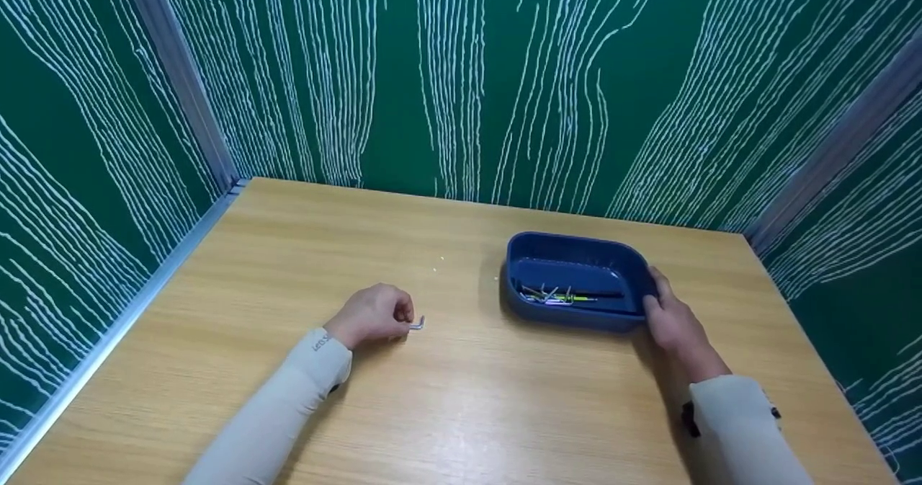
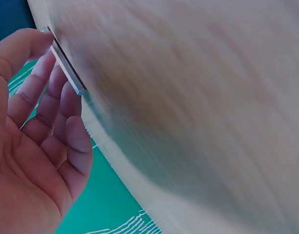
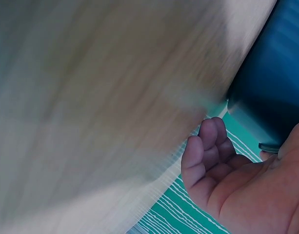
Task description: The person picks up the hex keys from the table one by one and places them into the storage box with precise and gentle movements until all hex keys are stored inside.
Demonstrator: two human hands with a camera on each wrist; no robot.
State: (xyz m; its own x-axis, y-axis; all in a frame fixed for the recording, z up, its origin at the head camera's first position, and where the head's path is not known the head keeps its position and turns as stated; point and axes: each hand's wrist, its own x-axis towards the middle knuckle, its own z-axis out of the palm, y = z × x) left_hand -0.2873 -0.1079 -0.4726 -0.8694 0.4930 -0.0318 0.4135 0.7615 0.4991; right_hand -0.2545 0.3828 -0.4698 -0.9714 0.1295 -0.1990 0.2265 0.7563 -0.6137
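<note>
In the head view my left hand (image 1: 376, 313) is low over the table, left of centre, and pinches a small L-shaped hex key (image 1: 418, 323). The left wrist view shows the metal shank of that hex key (image 2: 69, 68) between thumb and fingers, close to the wood. My right hand (image 1: 677, 324) grips the right end of a dark blue plastic bin (image 1: 576, 319) at its rim. Several more hex keys (image 1: 553, 295) and a thin yellow-green item, kind unclear, lie in the near part of the bin. In the right wrist view, the bin's wall (image 3: 266, 73) rises beside my curled fingers.
The wooden table (image 1: 288, 240) is enclosed by green panels (image 1: 396, 110) with white wavy lines and metal corner posts (image 1: 180, 74). Tiny white specks (image 1: 441, 258) lie on the wood between my left hand and the bin.
</note>
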